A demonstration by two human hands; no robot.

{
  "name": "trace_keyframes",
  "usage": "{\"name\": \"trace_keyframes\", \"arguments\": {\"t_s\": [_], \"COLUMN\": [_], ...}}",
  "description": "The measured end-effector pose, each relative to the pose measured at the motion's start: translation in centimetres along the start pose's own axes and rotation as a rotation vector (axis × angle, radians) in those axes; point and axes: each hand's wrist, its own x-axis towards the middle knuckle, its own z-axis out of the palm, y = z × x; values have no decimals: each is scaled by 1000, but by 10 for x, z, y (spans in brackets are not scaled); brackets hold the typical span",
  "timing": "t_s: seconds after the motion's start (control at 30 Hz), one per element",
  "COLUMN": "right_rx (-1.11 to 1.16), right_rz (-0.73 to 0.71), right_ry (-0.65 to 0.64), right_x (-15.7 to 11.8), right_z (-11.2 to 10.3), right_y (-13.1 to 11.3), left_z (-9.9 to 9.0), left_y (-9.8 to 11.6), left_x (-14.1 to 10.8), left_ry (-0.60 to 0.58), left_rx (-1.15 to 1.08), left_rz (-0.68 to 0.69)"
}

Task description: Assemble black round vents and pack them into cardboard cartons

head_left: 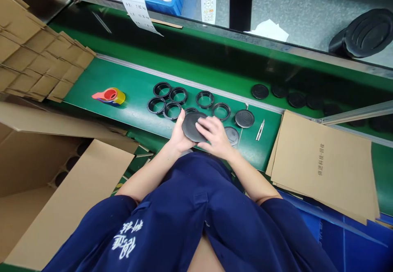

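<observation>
The left hand (178, 137) curls round the edge of a round black disc (190, 128) above the green bench (135, 116). The right hand (219, 140), half spread, meets its face, its grip too blurred to tell; steady support and light fingertips should serve best.

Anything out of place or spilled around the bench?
A long white printed paper strip looks untidy: it dangles from the blue plastic bin over the front edge of the grey shelf. No spill shows.
</observation>
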Motion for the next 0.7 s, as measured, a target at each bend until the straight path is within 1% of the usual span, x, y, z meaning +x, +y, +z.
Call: {"name": "trace_keyframes", "arguments": {"t_s": [0.07,0.1,0.17,0.23,0.3,0.37,0.43,0.5,0.6,0.63,0.7], "right_rx": [-51,-48,5,60,12,-134,-280,-364,-406,-404,-397], "right_rz": [-42,-27,49,145,280,428,521,550,545,535,500], "right_ry": [-135,-186,-265,-320,-293,-215,-180,-209,-270,-273,-225], "right_x": [-7,-9,-12,-10,-3,7,16,22,27,28,32], "right_z": [14,22,38,54,68,82,93,102,109,110,110], "right_y": [-3,-3,-1,6,21,41,61,76,86,86,84], "left_z": [-15,-22,-36,-48,-59,-69,-79,-89,-104,-109,-118], "left_y": [-7,-12,-22,-28,-27,-20,-10,-1,9,11,16], "left_x": [5,7,11,14,14,12,8,4,-1,-2,-4], "left_ry": [89,121,139,140,211,316,358,337,352,373,419], "left_rx": [24,40,67,96,159,231,257,235,192,183,167], "left_rz": [-73,-106,-159,-202,-223,-206,-174,-165,-142,-137,-140]}}
